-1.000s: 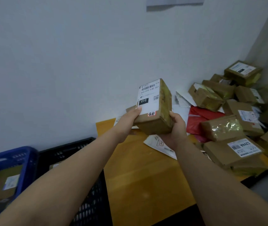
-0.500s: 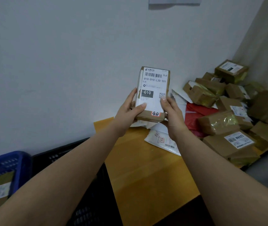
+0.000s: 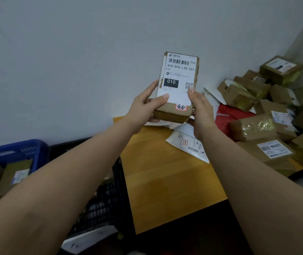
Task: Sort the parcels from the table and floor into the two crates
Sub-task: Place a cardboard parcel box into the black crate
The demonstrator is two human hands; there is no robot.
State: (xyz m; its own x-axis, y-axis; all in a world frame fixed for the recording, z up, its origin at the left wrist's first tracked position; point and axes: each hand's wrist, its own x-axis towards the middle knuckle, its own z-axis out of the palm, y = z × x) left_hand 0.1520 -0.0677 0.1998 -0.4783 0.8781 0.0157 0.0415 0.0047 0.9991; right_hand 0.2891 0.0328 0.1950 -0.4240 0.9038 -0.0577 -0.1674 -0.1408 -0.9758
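Turned label-forward since a second ago, the parcel (image 3: 177,85) stood upright, long axis vertical. Left hand (image 3: 143,109) and right hand (image 3: 201,111) gripped its lower edges above the desk (image 3: 165,184).

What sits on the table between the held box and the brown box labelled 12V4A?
In the head view, a white mailer bag lies flat on the table between the held box and the 12V4A box. The right forearm crosses part of that stretch.

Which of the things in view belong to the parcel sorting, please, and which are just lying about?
Part of the job:
held box, gripped by left hand and right hand
blue crate
black crate
parcel pile
white mailer

Just there:
table
wall
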